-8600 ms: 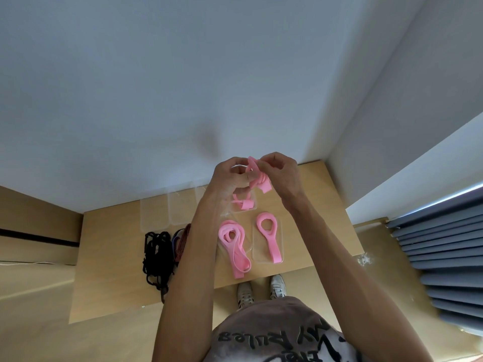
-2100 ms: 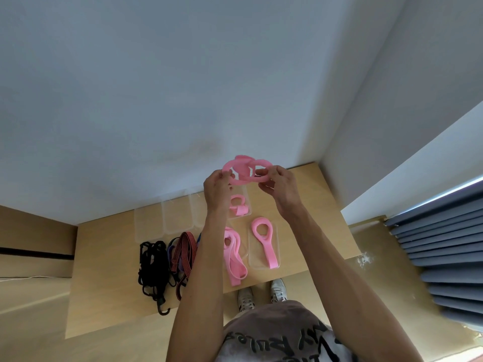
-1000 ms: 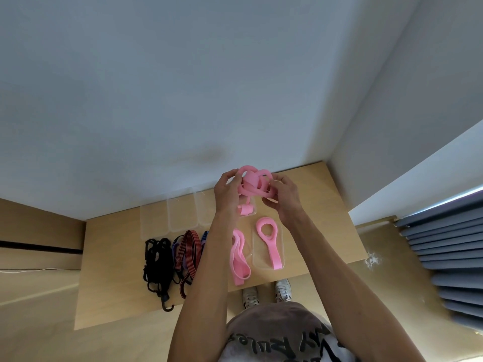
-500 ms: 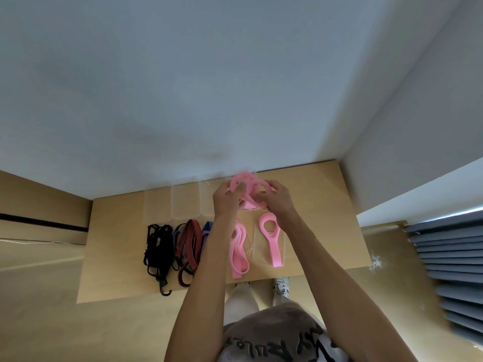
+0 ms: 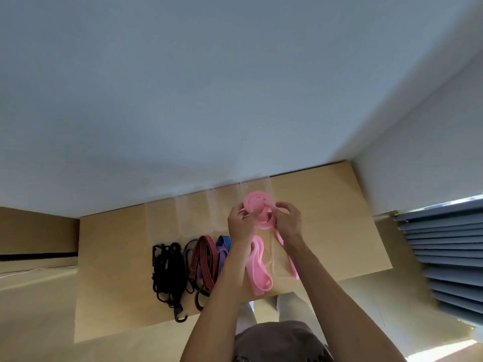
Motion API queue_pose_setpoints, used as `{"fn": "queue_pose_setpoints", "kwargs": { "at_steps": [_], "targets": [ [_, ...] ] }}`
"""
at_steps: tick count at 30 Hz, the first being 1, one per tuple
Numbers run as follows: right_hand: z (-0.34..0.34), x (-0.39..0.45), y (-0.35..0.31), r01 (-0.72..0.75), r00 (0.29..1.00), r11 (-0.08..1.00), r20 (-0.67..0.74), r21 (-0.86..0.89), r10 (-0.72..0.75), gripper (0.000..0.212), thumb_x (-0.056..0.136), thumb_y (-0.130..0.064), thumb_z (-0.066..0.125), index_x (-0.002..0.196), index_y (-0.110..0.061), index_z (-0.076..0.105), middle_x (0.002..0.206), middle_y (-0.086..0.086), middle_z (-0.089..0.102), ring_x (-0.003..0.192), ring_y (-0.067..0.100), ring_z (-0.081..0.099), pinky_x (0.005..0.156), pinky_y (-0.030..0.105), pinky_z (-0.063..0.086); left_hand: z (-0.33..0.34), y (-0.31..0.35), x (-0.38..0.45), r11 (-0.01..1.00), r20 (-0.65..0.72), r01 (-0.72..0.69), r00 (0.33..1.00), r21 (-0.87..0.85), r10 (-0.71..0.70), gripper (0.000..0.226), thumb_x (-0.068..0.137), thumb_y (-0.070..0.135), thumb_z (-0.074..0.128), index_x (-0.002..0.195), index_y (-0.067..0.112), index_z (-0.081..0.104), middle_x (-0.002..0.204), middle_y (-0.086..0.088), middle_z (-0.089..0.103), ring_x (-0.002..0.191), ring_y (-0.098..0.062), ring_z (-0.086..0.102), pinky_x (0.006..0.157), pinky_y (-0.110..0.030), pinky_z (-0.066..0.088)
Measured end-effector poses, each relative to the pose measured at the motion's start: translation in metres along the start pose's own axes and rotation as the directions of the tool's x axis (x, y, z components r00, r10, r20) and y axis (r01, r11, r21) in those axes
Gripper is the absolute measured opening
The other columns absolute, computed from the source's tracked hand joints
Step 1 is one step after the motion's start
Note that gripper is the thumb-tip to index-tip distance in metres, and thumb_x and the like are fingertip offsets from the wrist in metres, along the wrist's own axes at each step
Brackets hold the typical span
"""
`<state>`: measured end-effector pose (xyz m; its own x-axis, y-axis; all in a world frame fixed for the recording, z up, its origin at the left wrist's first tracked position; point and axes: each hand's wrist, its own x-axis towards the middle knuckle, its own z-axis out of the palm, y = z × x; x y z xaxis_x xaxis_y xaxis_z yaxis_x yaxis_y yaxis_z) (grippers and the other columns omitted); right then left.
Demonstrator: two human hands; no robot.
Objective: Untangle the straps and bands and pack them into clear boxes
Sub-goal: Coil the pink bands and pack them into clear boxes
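I see both hands up at the far side of the wooden table (image 5: pixel 339 231), close to the wall. My left hand (image 5: pixel 239 224) and my right hand (image 5: pixel 288 222) each have curled fingers pinching a coiled pink band (image 5: pixel 257 211), one hand on each side of it. The band is wound into round loops, so it has no clear long way right now. It sits over the far right clear box (image 5: pixel 257 188), but I cannot tell if it touches the box.

Nearer to me, another pink band (image 5: pixel 257 267) lies in a long loop. Its long way runs from the far side toward me, leaning a bit to the right. Just right of it, a thin pink strap (image 5: pixel 292 265) lies in a clear box (image 5: pixel 278 259), also running far to near. My right arm hides part of it.

To the left sit a red striped cord (image 5: pixel 202 259), a blue and purple band (image 5: pixel 222 250) and a black tangle of straps (image 5: pixel 167 270). They all stretch from far to near. Behind them stands a row of clear boxes (image 5: pixel 193 215) by the wall.
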<state>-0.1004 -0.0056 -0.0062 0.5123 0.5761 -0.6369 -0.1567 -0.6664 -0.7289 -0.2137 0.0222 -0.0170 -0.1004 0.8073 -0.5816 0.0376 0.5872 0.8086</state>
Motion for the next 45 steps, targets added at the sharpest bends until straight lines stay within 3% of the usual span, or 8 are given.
{"fn": "queue_pose_setpoints", "kwargs": {
  "at_steps": [4, 11, 16, 20, 29, 32, 37, 45],
  "targets": [
    [0.028, 0.013, 0.002, 0.02, 0.993, 0.991, -0.114, -0.133, -0.035, 0.014, 0.093, -0.023, 0.063, 0.107, -0.022, 0.064, 0.101, -0.002, 0.07, 0.075, 0.003, 0.062, 0.053, 0.023, 0.043, -0.001, -0.007, 0.03, 0.987, -0.022, -0.021, 0.999, 0.16, 0.024, 0.028, 0.089, 0.018, 0.076, 0.111, 0.013, 0.059, 0.103, 0.0, 0.066, 0.095, -0.017, 0.066, 0.065, -0.01, 0.045],
    [0.059, 0.064, -0.013, 0.077, 0.976, 0.969, -0.183, -0.234, -0.122, 0.021, 0.094, 0.0, 0.054, 0.111, -0.007, 0.064, 0.091, 0.003, 0.065, 0.068, 0.013, 0.06, 0.05, 0.017, 0.04, 0.012, 0.004, 0.085, 0.884, 0.032, -0.229, 0.971, 0.407, 0.237, 0.024, 0.094, 0.014, 0.063, 0.116, 0.008, 0.068, 0.107, -0.006, 0.073, 0.092, -0.017, 0.066, 0.085, -0.032, 0.055],
    [0.064, 0.082, 0.003, 0.105, 0.97, 0.941, -0.176, -0.323, -0.169, 0.02, 0.095, 0.001, 0.05, 0.108, -0.004, 0.064, 0.076, 0.005, 0.062, 0.055, 0.009, 0.054, 0.043, 0.015, 0.041, 0.024, -0.008, 0.105, 0.761, 0.108, -0.322, 0.942, 0.563, 0.318, 0.016, 0.093, 0.018, 0.063, 0.105, 0.009, 0.07, 0.087, -0.006, 0.072, 0.079, -0.025, 0.067, 0.071, -0.038, 0.055],
    [0.062, 0.085, 0.018, 0.189, 0.957, 0.87, -0.111, -0.456, -0.266, 0.017, 0.091, 0.005, 0.052, 0.098, 0.005, 0.067, 0.085, 0.019, 0.068, 0.072, 0.032, 0.062, 0.062, 0.037, 0.049, 0.025, -0.02, 0.112, 0.566, 0.184, -0.374, 0.913, 0.735, 0.365, 0.02, 0.097, 0.024, 0.058, 0.109, 0.012, 0.069, 0.097, -0.007, 0.07, 0.088, -0.027, 0.064, 0.071, -0.035, 0.049],
    [0.062, 0.08, 0.026, 0.413, 0.845, 0.626, 0.022, -0.662, -0.534, 0.022, 0.085, 0.008, 0.061, 0.101, 0.0, 0.073, 0.12, 0.016, 0.067, 0.115, 0.039, 0.054, 0.087, 0.049, 0.051, 0.021, -0.021, 0.11, 0.328, 0.242, -0.469, 0.803, 0.82, 0.544, 0.026, 0.09, 0.018, 0.066, 0.114, 0.01, 0.07, 0.116, -0.01, 0.064, 0.106, -0.033, 0.057, 0.084, -0.044, 0.052],
    [0.058, 0.088, 0.027, 0.389, 0.89, 0.57, 0.136, -0.723, -0.435, 0.035, 0.088, 0.002, 0.06, 0.12, -0.01, 0.069, 0.138, 0.007, 0.061, 0.139, 0.035, 0.04, 0.108, 0.045, 0.033, 0.021, -0.025, 0.11, 0.286, 0.278, -0.471, 0.808, 0.835, 0.519, 0.025, 0.092, 0.019, 0.064, 0.115, 0.011, 0.072, 0.131, -0.005, 0.065, 0.12, -0.032, 0.056, 0.093, -0.044, 0.047],
    [0.057, 0.1, 0.035, 0.358, 0.922, 0.523, 0.207, -0.773, -0.326, 0.035, 0.096, -0.016, 0.056, 0.13, -0.022, 0.064, 0.148, -0.006, 0.053, 0.153, 0.029, 0.016, 0.12, 0.049, 0.009, 0.014, -0.041, 0.115, 0.22, 0.294, -0.446, 0.817, 0.868, 0.496, 0.017, 0.092, 0.018, 0.068, 0.108, 0.016, 0.074, 0.14, 0.0, 0.062, 0.134, -0.03, 0.051, 0.107, -0.047, 0.038],
    [0.061, 0.095, 0.04, 0.362, 0.908, 0.544, 0.154, -0.757, -0.39, 0.033, 0.098, -0.016, 0.053, 0.129, -0.017, 0.064, 0.145, -0.001, 0.057, 0.152, 0.03, 0.021, 0.12, 0.052, 0.014, 0.012, -0.038, 0.116, 0.188, 0.358, -0.511, 0.777, 0.839, 0.519, 0.02, 0.097, 0.018, 0.058, 0.107, 0.01, 0.073, 0.139, -0.005, 0.062, 0.136, -0.032, 0.051, 0.106, -0.051, 0.039]
  ]
}}
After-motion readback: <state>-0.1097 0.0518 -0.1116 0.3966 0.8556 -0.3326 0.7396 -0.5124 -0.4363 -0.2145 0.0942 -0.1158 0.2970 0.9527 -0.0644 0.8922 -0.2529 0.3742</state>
